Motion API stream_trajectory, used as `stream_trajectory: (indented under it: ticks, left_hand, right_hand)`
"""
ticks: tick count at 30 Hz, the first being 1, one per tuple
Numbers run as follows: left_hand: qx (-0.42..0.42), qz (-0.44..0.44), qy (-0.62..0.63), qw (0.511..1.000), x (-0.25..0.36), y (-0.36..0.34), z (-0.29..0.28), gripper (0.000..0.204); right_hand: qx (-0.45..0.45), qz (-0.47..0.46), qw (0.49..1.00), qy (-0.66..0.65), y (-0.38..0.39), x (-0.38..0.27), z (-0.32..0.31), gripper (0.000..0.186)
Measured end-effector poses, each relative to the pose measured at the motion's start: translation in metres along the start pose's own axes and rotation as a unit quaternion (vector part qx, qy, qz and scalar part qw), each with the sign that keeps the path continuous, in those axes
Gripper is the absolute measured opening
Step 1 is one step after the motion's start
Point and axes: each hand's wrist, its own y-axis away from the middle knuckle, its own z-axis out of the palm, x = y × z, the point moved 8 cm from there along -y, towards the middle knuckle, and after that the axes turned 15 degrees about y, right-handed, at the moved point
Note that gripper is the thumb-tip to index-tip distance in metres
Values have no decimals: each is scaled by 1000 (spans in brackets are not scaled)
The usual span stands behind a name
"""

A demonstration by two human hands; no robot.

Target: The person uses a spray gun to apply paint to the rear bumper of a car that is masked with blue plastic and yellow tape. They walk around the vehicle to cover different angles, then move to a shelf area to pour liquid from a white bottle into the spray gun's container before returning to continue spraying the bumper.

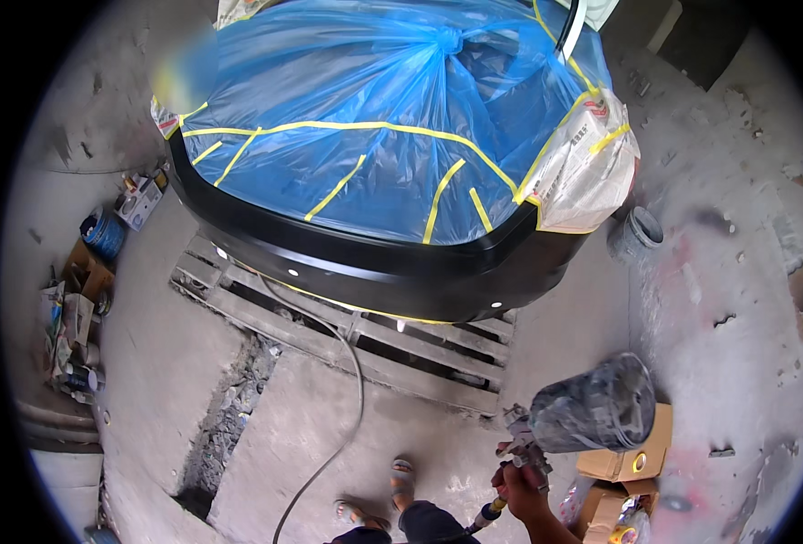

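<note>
My right hand (pixel 521 490) is at the lower right, its fingers wrapped round the handle of a metal spray gun (pixel 526 451). A dark, paint-smeared cup (pixel 592 408) tilts to the right and appears joined to the gun's top. An air-hose coupling (pixel 485 517) hangs below the handle. Ahead and apart from the gun is a car's glossy black bumper (pixel 365 258). Blue plastic sheeting (pixel 329 82), held by yellow masking tape (pixel 374 125), covers the bodywork above it. Masking paper (pixel 587 172) wraps the right corner. My left hand is not in view.
A grey hose (pixel 360 390) snakes over the floor to a slatted pallet (pixel 401 363) under the bumper. A rubble-filled trench (pixel 224 422) cuts the concrete at left. Cardboard boxes (pixel 660 435) sit at lower right, a bucket (pixel 635 234) farther off. Clutter and a blue bucket (pixel 104 234) line the left.
</note>
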Motion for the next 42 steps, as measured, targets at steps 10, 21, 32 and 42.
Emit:
stream_trajectory:
  ticks: [10, 21, 32, 42]
  left_hand:
    - [-13, 204, -28, 978, 35, 3, -63, 33]
    - [-15, 167, -22, 986, -106, 2, -197, 35]
    - [16, -124, -17, 992, -309, 57, -278, 35]
    - [-40, -128, 37, 990, -251, 49, -242, 34]
  right_hand:
    - [252, 61, 965, 49, -11, -134, -40, 17]
    - [286, 81, 954, 33, -27, -171, 90, 23]
    - [-164, 21, 977, -135, -16, -239, 381, 28]
    - [199, 183, 952, -144, -17, -138, 275, 25]
